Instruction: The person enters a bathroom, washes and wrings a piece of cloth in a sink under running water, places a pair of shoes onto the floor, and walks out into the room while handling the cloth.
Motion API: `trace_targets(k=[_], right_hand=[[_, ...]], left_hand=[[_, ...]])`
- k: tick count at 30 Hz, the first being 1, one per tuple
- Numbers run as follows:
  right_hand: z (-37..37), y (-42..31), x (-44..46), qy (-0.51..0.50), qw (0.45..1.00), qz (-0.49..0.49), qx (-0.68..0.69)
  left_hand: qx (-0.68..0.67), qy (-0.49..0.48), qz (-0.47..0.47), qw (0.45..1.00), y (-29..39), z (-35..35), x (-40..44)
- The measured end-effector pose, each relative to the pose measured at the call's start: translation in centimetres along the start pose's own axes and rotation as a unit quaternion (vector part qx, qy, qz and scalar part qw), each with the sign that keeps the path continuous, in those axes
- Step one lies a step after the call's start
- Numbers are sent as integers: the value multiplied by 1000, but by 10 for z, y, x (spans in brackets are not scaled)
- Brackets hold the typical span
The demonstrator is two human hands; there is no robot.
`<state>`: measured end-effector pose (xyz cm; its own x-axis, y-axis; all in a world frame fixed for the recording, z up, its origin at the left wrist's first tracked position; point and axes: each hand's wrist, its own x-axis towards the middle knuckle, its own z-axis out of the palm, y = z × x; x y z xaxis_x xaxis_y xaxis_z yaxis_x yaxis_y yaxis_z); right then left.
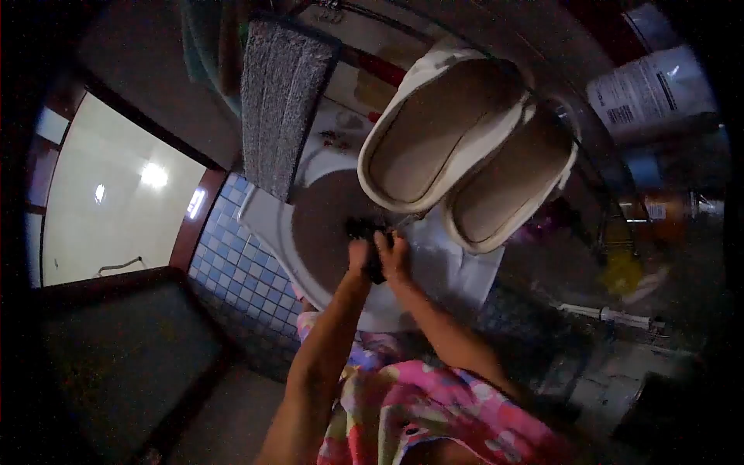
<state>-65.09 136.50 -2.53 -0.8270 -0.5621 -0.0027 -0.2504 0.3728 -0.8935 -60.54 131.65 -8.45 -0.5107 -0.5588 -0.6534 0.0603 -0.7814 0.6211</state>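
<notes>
Panel: bright, pale rectangular panel (116, 201) in a dark red frame, far left.
Basin: white, glossy washbasin with a rounded dark bowl (271, 232), centre, in front of the person.
Tiles: small blue-and-white square tiles (240, 240), between panel and basin.
Garment: pink multicolour floral-print fabric garment (403, 391), on the person.
Slippers: pair of cream, thick-rimmed slippers (438, 128), side by side, overlapping the basin in view; support unclear.
Towel: grey, ribbed, oblong cloth (283, 101), hanging left of slippers.
Bottle: white plastic-looking labelled container (643, 93), upper right.
Left hand (358, 254): closed, gripping a black crumpled bundle (373, 267), material unclear.
Right hand (396, 254): fingers curled on the same bundle, just beside left.
Bundle: over the bowl, between both hands, partly hidden.
</notes>
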Motion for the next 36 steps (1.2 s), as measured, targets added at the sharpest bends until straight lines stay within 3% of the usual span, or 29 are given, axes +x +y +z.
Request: trace_targets(k=[1, 2, 3, 5, 6, 7, 9, 10, 11, 13, 16, 18, 19, 21, 22, 24, 27, 29, 30, 33, 34, 35, 36], right_hand=[[-8, 17, 6, 5, 1000, 0, 3], [-16, 40, 15, -34, 996, 79, 7], [-19, 65, 26, -75, 985, 157, 11], [-19, 130, 31, -84, 992, 98, -17], [-21, 144, 34, -94, 993, 38, -53], [-26, 126, 34, -83, 995, 35, -52], [-34, 60, 27, -52, 968, 135, -205], [-36, 52, 26, -55, 965, 160, 201], [-33, 68, 29, -52, 965, 152, 207], [-24, 98, 39, -130, 981, 140, 34], [-59, -54, 23, -97, 944, 310, 58], [-33, 13, 29, -116, 952, 271, 87], [-23, 34, 30, -142, 957, 232, 103], [-28, 28, 42, -126, 951, 242, 143], [-32, 22, 51, -115, 945, 252, 173], [-31, 5, 26, -101, 926, 283, 228], [-29, 19, 30, -110, 919, 290, 242], [-27, 30, 28, -128, 912, 306, 243], [-29, 29, 29, -165, 904, 260, 297], [-33, 10, 14, -228, 885, 157, 374], [-31, 6, 10, -251, 878, 94, 396], [-27, 15, 10, -251, 877, 98, 398], [-23, 26, 12, -263, 933, 44, 241]], left_hand=[[157, 60, -8, 986, -3, 1, -2], [78, 35, -33, 996, 35, 20, -40], [81, 32, -28, 996, 47, 26, -47], [49, 23, -155, 986, 60, 33, -56], [53, 13, -151, 987, 56, 30, -52], [114, -7, -100, 989, 43, 20, -42], [231, -42, 10, 972, 29, 4, -28], [234, -45, 20, 971, 34, 5, -29], [256, -47, 20, 965, 41, 7, -33], [304, -51, 18, 951, 53, 14, -45], [368, -59, 15, 928, 57, 18, -55], [295, -135, 225, 919, 50, 18, -54], [305, -138, 226, 915, 58, 17, -57], [352, -196, 266, 876, 73, 19, -69], [363, -194, 260, 873, 74, 16, -63], [203, -70, 152, 965, 73, -7, -57], [237, -92, 205, 945, 100, 13, -78], [181, -104, 157, 965, 109, 24, -89], [116, -117, 114, 980, 112, 26, -90], [118, -161, 94, 975, 105, 20, -74], [120, -156, 91, 976, 108, 25, -76], [150, -129, 93, 976, 115, 34, -83], [181, -101, 94, 974, 119, 39, -87]])
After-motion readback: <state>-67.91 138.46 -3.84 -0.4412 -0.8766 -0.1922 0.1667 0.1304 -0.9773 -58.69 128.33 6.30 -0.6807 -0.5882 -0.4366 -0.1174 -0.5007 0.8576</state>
